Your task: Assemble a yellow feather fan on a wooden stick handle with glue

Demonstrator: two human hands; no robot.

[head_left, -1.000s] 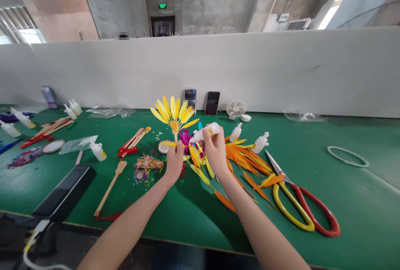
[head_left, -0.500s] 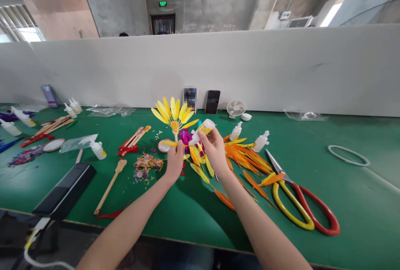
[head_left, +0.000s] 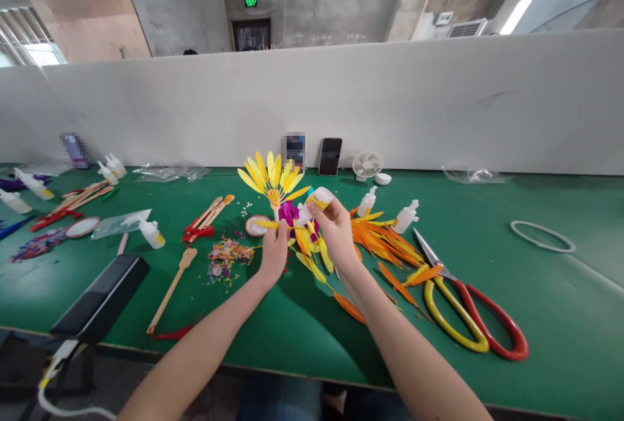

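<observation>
My left hand [head_left: 273,252] is closed on the stem of a fan of yellow feathers [head_left: 271,178], held upright, with a loose yellow feather pinched across at the fingertips. My right hand [head_left: 335,231] grips a small white glue bottle [head_left: 313,203], tilted with its nozzle pointing down-left toward the fan's base. Beneath both hands lies a pile of yellow, orange and magenta feathers [head_left: 380,242] on the green table [head_left: 536,304].
Large scissors [head_left: 463,314] with yellow and red handles lie at the right, a white ring [head_left: 542,236] beyond. Two more glue bottles [head_left: 406,216], a small fan [head_left: 367,165], a phone [head_left: 330,156], wooden sticks [head_left: 171,288], a confetti heap [head_left: 227,256] and a black device [head_left: 100,301] surround me.
My right hand has raised and tilted the glue bottle from nearly level to nozzle-down beside the fan. The left hand and the fan have stayed in place.
</observation>
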